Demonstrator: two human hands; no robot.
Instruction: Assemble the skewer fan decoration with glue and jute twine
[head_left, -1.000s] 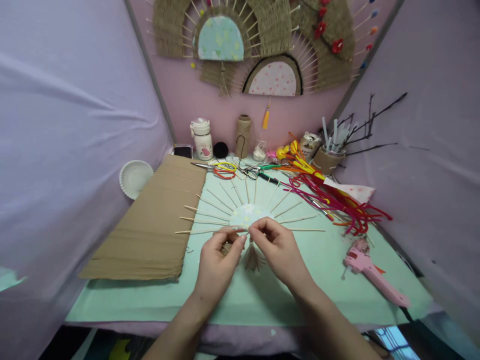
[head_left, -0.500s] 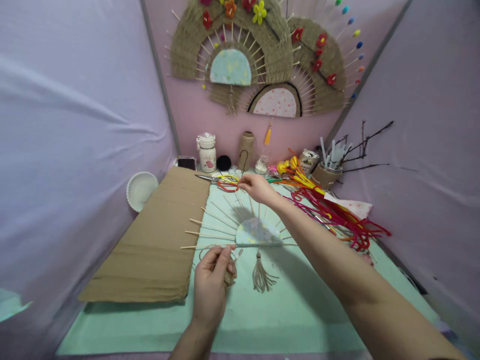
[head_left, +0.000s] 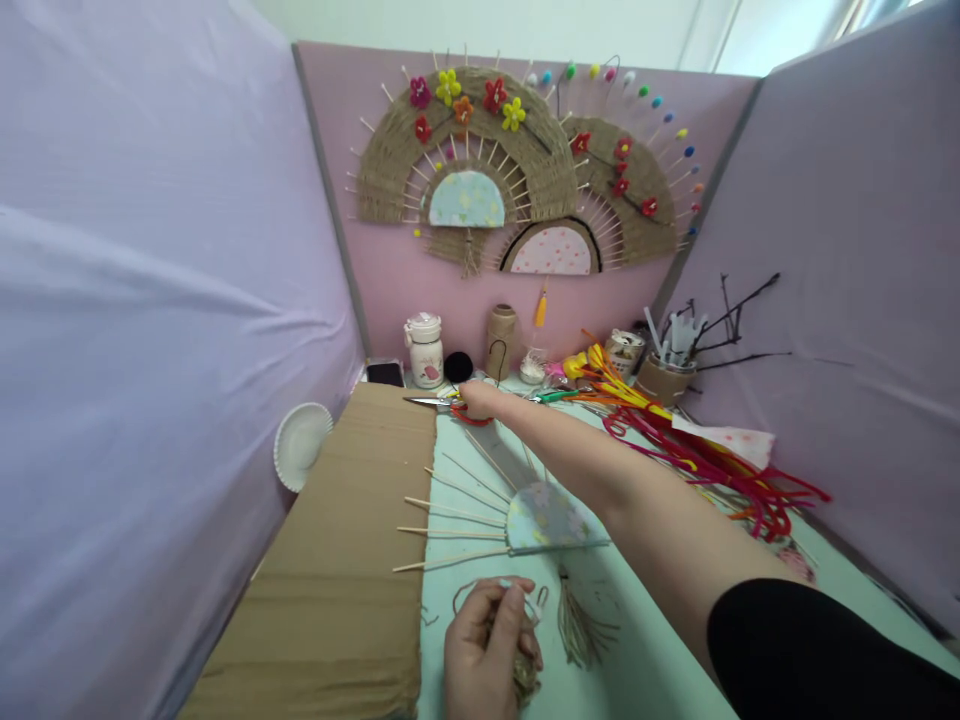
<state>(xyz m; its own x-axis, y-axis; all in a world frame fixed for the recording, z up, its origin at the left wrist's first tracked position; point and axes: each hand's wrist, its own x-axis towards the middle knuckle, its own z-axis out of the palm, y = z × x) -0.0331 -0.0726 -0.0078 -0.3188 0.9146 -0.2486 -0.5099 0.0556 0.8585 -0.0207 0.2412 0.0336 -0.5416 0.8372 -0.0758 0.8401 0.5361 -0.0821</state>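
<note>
Floral half-disc [head_left: 551, 517] with thin sticks [head_left: 450, 533] radiating from its curved edge: lying on the mint-covered bench [head_left: 660, 685], the right forearm [head_left: 600, 465] crossing above. Tassel [head_left: 581, 625], twine-coloured: lying near the straight edge. Left hand [head_left: 487, 645]: grasping a ball of twine [head_left: 526, 678], fingers curling round it, beside the tassel. Scissors [head_left: 433, 402], red and yellow handles: lying beyond the sticks, blades pointing left. Right hand [head_left: 481, 400]: covering the handles; whether it is gripping them, cannot tell. Cardboard [head_left: 337, 560]: lying at left, some stick ends overlapping it. Pipe cleaners [head_left: 720, 470], red, yellow, orange: lying at right. White bottle [head_left: 426, 352], twine spool [head_left: 501, 342]: standing behind. Woven fans [head_left: 465, 140]: hanging on the pink wall [head_left: 442, 285].
</note>
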